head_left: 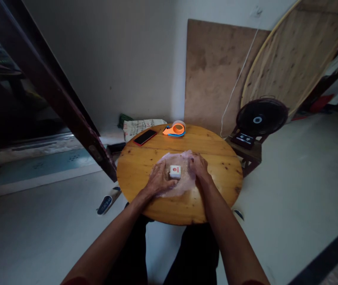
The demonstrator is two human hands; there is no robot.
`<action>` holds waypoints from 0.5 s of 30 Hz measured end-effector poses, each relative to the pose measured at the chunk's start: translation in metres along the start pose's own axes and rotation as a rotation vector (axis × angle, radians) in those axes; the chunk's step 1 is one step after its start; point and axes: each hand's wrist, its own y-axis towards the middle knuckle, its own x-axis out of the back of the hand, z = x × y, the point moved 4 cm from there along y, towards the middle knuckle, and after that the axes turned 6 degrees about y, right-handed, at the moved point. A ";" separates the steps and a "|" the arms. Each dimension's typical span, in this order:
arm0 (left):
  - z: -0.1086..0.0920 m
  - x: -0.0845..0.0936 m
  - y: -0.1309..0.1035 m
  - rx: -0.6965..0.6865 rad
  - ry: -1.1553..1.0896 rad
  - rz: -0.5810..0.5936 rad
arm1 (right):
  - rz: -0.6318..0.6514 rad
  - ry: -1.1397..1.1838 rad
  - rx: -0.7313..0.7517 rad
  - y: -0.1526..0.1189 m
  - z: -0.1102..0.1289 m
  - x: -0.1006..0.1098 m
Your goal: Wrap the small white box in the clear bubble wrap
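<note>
Worn on the person's head. Looks forward and steeply down at the round table (220, 158) from above and behind its near edge. Close enough to get left hand (158, 178) and right hand (199, 165) from the wearer's side, plus forearms running in from below. Catches legs (135, 253) under the near edge. Wide: fits the full tabletop mid-frame, reaching wall (145, 59) past far edge, leaning door frame (53, 93) past left edge, floor (290, 190) past right edge.
</note>
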 end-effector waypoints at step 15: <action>-0.002 0.000 0.001 0.026 0.024 -0.006 | 0.026 0.017 -0.056 -0.003 0.000 0.006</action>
